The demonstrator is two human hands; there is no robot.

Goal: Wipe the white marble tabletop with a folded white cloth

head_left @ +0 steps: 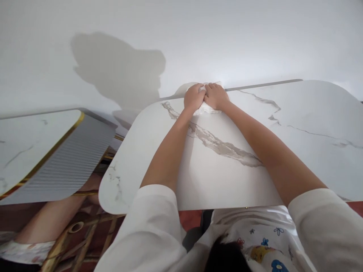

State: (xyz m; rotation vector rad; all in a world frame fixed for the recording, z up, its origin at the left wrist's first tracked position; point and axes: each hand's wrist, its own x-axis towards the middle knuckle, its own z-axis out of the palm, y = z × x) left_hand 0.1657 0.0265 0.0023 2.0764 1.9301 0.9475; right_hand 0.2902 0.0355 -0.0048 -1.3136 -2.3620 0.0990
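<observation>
My left hand (194,98) and my right hand (216,96) lie side by side at the far edge of a white table (224,181) with grey-brown marble veining. Beneath both of them is a crumpled white cloth (208,109), pressed against the tabletop close to the wall. The fingers of each hand curl over it and the thumbs nearly meet; whether it is fabric or paper is hard to tell. Both arms reach straight out across the tabletop.
A second marble-patterned table (34,143) with a gold edge and ribbed grey side stands to the left. Below it are another person's leg (53,215) and a bamboo-like frame (82,241). The white wall (255,41) rises behind, carrying a shadow.
</observation>
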